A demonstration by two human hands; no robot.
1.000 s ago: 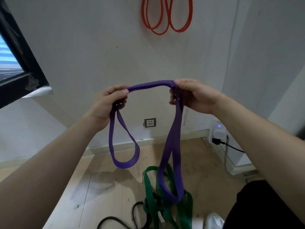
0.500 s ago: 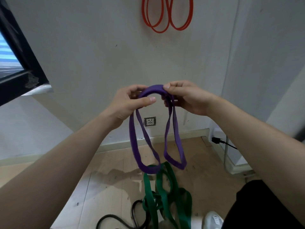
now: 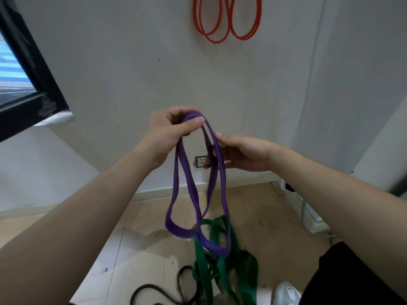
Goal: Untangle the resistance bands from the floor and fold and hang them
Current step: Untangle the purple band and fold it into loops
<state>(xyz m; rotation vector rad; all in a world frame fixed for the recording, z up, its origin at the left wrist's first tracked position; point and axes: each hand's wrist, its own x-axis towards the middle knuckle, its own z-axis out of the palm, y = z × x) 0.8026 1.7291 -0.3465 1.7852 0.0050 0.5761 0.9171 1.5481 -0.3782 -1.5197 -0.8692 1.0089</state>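
The purple band [image 3: 178, 230] is hanging in two loops below the left hand [image 3: 167, 133], which is pinching its top fold; the right hand [image 3: 244, 153], lower, is clasping the right-side strands.

Pale grey wall [image 3: 132, 51] ahead, flecked with small dark marks. Black window frame [image 3: 33, 84] upper left, chipped at its lower corner. Wall socket [image 3: 200, 161] low on the wall, above a pale skirting board [image 3: 154, 192]. Light wooden floor [image 3: 143, 227]. White shoe [image 3: 286, 293] and black trouser leg [image 3: 352, 278] bottom right.
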